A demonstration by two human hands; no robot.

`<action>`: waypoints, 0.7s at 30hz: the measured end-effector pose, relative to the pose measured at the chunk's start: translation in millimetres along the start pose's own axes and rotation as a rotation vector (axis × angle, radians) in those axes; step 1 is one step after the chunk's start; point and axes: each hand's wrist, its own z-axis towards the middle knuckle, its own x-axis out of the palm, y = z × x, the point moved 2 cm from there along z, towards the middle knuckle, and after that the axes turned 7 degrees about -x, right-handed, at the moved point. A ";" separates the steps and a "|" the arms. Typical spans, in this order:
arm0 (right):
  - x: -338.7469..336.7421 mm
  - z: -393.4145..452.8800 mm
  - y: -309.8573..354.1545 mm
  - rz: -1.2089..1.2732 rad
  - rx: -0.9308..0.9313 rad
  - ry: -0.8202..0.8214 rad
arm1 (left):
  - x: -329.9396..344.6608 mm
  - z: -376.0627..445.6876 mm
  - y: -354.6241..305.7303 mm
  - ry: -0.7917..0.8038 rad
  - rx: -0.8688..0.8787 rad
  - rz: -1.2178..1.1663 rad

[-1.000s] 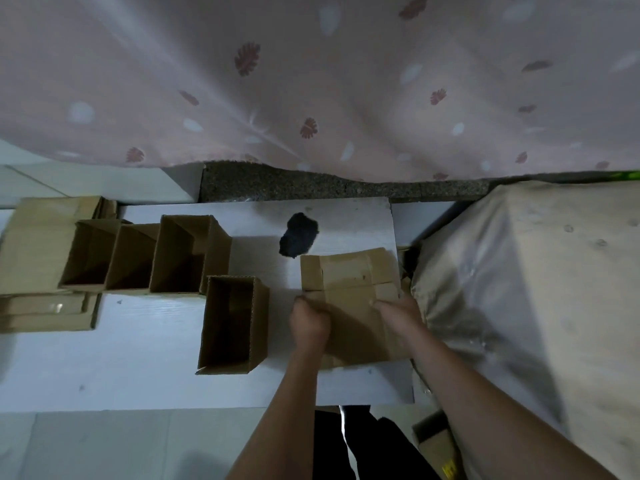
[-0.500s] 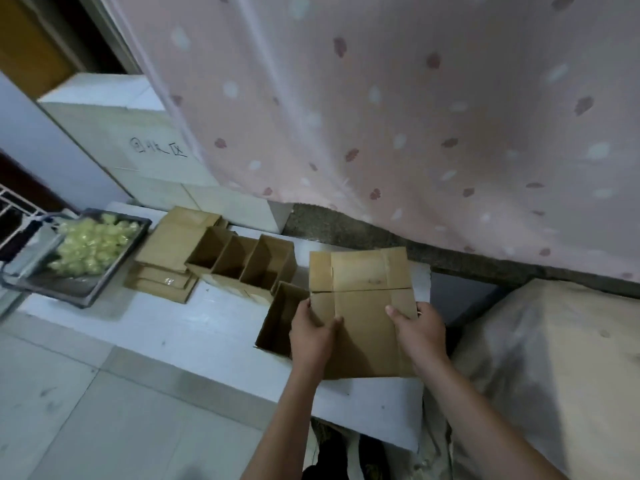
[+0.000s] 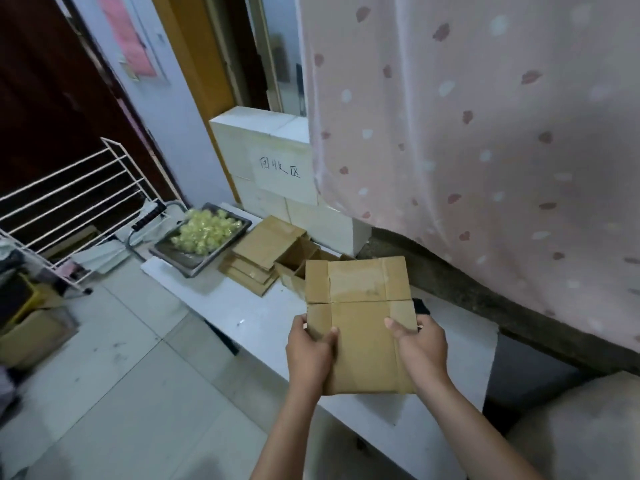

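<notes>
Where the head view looks down, a flat folded cardboard box [image 3: 360,327] is held up in the air in front of the person, above the near part of the white worktop [image 3: 249,317] and touching nothing but the hands. Its broad face is turned toward the camera and its taped seam runs across the middle. The left hand [image 3: 310,351] grips its left edge, thumb on the front face and fingers curled behind. The right hand [image 3: 420,344] grips the right edge the same way, thumb lying on the front.

Farther along the worktop, partly hidden behind the held box, stand open cardboard boxes [image 3: 294,259]. Just left of them lies a stack of flat cardboard [image 3: 263,249]. Beyond that, at the far left end, sits a metal tray [image 3: 202,266] heaped with pale yellow-green pieces [image 3: 204,230].

A pink patterned curtain [image 3: 485,133] hangs on the right, and white blocks [image 3: 273,161] bearing handwriting stand at the far side.
</notes>
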 end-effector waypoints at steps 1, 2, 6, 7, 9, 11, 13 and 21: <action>8.5 -2.3 5.1 -0.013 -0.010 0.012 | -8.9 3.8 0.7 -0.009 -0.002 -0.011; 17.6 -4.5 10.1 -0.026 -0.018 0.021 | -18.1 8.4 1.5 -0.015 -0.005 -0.021; 65.8 -12.7 34.6 -0.031 -0.054 0.045 | -62.4 36.4 2.1 -0.025 0.011 -0.077; 79.6 -15.8 41.8 -0.027 -0.064 0.047 | -74.5 44.7 1.5 -0.027 0.017 -0.091; 108.7 -25.3 57.9 -0.010 -0.100 0.047 | -103.3 60.3 -1.3 -0.038 0.036 -0.103; 140.7 -35.2 74.6 0.008 -0.138 0.049 | -135.2 77.1 -5.2 -0.048 0.053 -0.116; 171.6 -41.0 91.0 0.024 -0.163 0.048 | -164.3 95.4 -10.3 -0.059 0.073 -0.123; 254.3 -53.6 130.8 0.017 -0.243 0.063 | -237.0 149.5 -17.8 -0.120 0.126 -0.174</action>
